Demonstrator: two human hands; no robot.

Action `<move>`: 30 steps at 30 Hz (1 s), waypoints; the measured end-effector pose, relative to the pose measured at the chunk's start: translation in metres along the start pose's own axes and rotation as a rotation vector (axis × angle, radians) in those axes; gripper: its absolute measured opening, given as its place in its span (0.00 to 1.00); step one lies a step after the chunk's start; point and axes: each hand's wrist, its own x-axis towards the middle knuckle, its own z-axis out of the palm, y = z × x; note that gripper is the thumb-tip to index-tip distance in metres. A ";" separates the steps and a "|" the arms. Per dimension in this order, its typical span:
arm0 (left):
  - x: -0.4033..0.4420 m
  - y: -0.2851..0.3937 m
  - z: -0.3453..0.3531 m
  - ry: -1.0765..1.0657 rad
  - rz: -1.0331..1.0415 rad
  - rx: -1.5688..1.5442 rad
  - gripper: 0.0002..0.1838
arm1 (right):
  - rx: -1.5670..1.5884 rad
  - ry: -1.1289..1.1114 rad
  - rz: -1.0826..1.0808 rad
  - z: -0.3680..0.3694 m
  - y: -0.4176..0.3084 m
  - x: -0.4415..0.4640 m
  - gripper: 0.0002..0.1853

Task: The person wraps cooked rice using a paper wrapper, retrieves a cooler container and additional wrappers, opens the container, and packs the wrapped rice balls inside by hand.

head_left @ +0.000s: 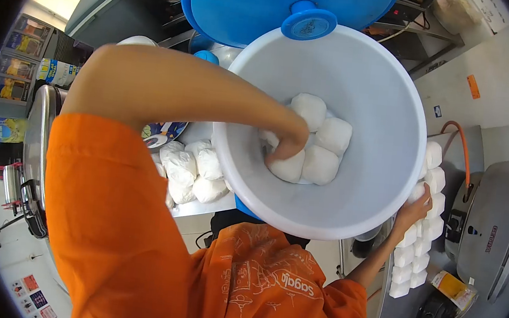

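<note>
My left hand (291, 141) reaches down into a large white tub (361, 194), its fingers bent around a white rounded block (287, 166) at the bottom. Beside that block lie several more, among them a white block (333, 135) touching its neighbours. Part of the left hand's grip is hidden by the hand itself. My right hand (415, 208) is at the right, outside the tub, with bent fingers against a white block (417, 192) at the edge of stacked white blocks (422, 246). What the blocks are made of I cannot tell.
Behind the tub leans a blue lid (250, 11) with a round knob. White plastic-wrapped bundles (195, 175) lie on the left table. A grey hinged appliance (494, 213) and an orange hose (465, 148) are at the right, near a yellow packet (453, 288).
</note>
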 end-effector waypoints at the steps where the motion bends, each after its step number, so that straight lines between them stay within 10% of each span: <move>1: 0.019 -0.024 0.000 0.069 -0.018 -0.154 0.31 | 0.125 -0.007 -0.042 0.001 0.015 0.007 0.33; 7: -0.144 -0.012 0.044 1.228 -0.116 -0.397 0.15 | 0.805 -0.014 -0.009 -0.093 -0.055 0.024 0.25; 11: -0.162 0.011 0.093 1.848 -0.041 -0.612 0.14 | 0.912 -0.206 -0.401 -0.167 -0.162 0.027 0.39; 19: -0.132 0.052 0.165 2.156 -0.176 -1.044 0.12 | 0.135 -1.113 -1.157 -0.093 -0.311 -0.012 0.35; 30: -0.123 0.063 0.191 2.161 -0.257 -1.224 0.08 | -0.177 -0.925 -1.646 -0.012 -0.290 -0.052 0.47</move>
